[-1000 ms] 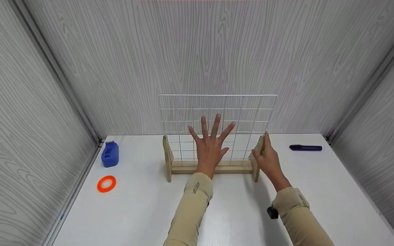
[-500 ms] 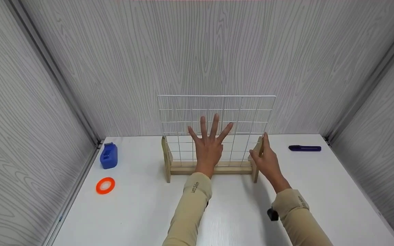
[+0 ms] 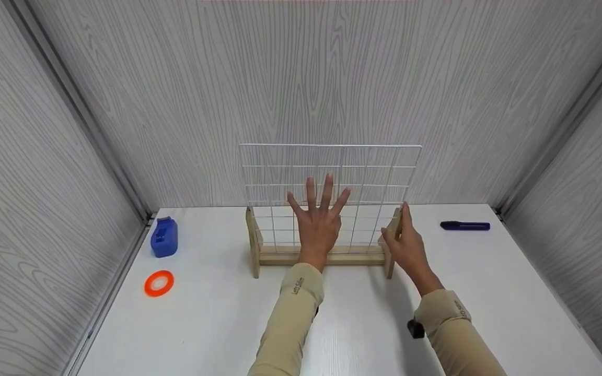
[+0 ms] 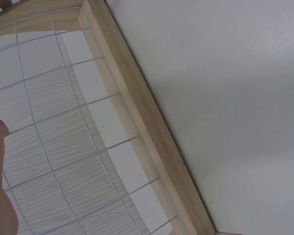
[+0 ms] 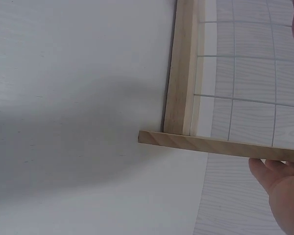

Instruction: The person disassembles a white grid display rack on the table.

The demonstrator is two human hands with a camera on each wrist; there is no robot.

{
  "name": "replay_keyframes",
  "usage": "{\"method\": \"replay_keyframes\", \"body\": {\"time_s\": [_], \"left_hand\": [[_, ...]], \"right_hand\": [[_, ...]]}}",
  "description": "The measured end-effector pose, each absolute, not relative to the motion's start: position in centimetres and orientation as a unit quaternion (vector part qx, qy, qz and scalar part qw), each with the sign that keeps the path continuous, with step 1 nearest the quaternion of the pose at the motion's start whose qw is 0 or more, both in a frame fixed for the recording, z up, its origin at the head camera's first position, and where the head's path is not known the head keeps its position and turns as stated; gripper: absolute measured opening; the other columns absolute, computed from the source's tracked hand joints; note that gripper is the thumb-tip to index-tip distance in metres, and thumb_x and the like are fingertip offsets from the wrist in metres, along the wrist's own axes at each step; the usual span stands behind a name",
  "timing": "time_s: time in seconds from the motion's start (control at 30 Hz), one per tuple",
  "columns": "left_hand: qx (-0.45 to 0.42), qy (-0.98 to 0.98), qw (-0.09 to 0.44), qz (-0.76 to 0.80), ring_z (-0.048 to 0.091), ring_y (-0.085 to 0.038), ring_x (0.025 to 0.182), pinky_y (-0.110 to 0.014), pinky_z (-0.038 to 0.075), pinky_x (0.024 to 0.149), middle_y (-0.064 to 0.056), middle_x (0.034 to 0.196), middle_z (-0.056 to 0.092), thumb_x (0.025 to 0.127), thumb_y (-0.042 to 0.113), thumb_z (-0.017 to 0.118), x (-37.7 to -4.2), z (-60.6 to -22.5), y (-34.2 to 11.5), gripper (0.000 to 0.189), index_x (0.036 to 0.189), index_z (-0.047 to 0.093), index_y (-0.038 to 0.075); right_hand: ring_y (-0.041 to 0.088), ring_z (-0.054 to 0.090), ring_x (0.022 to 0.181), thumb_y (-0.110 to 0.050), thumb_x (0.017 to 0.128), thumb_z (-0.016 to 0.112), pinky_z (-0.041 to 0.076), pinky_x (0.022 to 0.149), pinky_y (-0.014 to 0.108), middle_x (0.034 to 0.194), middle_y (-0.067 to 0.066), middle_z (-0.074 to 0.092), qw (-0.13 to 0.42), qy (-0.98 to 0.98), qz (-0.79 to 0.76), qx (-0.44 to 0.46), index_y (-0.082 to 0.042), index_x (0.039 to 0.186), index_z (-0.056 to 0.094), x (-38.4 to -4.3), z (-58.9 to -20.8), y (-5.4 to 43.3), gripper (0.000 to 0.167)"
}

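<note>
A white wire grid panel [image 3: 369, 175] stands upright in a wooden stand [image 3: 361, 258], which has a side piece at each end. My left hand [image 3: 319, 230] lies against the grid with its fingers spread. Only part of that hand [image 4: 0, 181] shows in the left wrist view. My right hand [image 3: 409, 249] holds the stand's right side piece [image 5: 220, 146], its thumb toward the front. Several fingertips of the right hand [image 5: 286, 196] touch the outer face of this wood in the right wrist view.
A blue tape dispenser [image 3: 164, 238] stands on the white table [image 3: 212, 313] at the left. In front of it lies an orange tape roll [image 3: 147, 284]. A dark purple utility knife [image 3: 465, 226] lies at the right. A grey wood-patterned wall [image 3: 301, 78] rises behind the grid.
The left thumb has drawn in toward its palm, and the left little-finger-to-index spread has narrowed slightly. Both hands stay in place; the whole view has shifted a little.
</note>
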State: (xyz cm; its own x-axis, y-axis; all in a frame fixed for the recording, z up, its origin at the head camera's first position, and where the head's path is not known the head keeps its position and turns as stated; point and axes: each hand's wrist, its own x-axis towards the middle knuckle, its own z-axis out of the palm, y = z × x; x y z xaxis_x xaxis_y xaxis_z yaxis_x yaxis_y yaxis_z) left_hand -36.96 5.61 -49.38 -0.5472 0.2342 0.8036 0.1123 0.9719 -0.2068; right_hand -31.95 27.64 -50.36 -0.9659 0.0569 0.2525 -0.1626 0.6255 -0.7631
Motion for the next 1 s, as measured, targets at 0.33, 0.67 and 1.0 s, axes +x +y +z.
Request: {"method": "replay_keyframes", "body": {"time_s": [0.33, 0.67, 1.0], "left_hand": [[-0.104, -0.874, 0.472, 0.051, 0.021, -0.041, 0.149, -0.077, 0.035, 0.104, -0.005, 0.164, 0.025, 0.084, 0.041, 0.077, -36.96, -49.24, 5.74, 0.06, 0.139, 0.055, 0.046], [-0.111, -0.876, 0.467, 0.043, 0.022, -0.041, 0.149, -0.078, 0.034, 0.105, -0.005, 0.164, 0.026, 0.082, 0.039, 0.079, -36.99, -49.16, 5.98, 0.064, 0.141, 0.054, 0.046], [-0.108, -0.877, 0.467, 0.033, 0.019, -0.038, 0.149, -0.078, 0.032, 0.106, -0.003, 0.164, 0.027, 0.087, 0.034, 0.075, -37.05, -48.87, 5.92, 0.057, 0.139, 0.056, 0.046]], "right_hand": [[0.044, 0.03, 0.149, -0.008, 0.108, 0.031, 0.029, 0.121, 0.057, 0.166, 0.025, 0.018, 0.115, -0.909, 0.397, 0.055, -0.012, 0.163, -0.009, -31.99, -50.7, 28.27, 0.067], [0.044, 0.067, 0.097, -0.02, 0.11, 0.034, 0.053, 0.087, 0.058, 0.136, 0.035, 0.057, 0.134, -0.945, 0.295, 0.034, -0.012, 0.163, -0.005, -31.74, -50.91, 28.46, 0.067], [0.05, 0.064, 0.113, -0.023, 0.112, 0.033, 0.049, 0.099, 0.062, 0.139, 0.033, 0.056, 0.173, -0.923, 0.344, 0.023, -0.008, 0.161, 0.021, -32.0, -50.66, 28.63, 0.054]]}}
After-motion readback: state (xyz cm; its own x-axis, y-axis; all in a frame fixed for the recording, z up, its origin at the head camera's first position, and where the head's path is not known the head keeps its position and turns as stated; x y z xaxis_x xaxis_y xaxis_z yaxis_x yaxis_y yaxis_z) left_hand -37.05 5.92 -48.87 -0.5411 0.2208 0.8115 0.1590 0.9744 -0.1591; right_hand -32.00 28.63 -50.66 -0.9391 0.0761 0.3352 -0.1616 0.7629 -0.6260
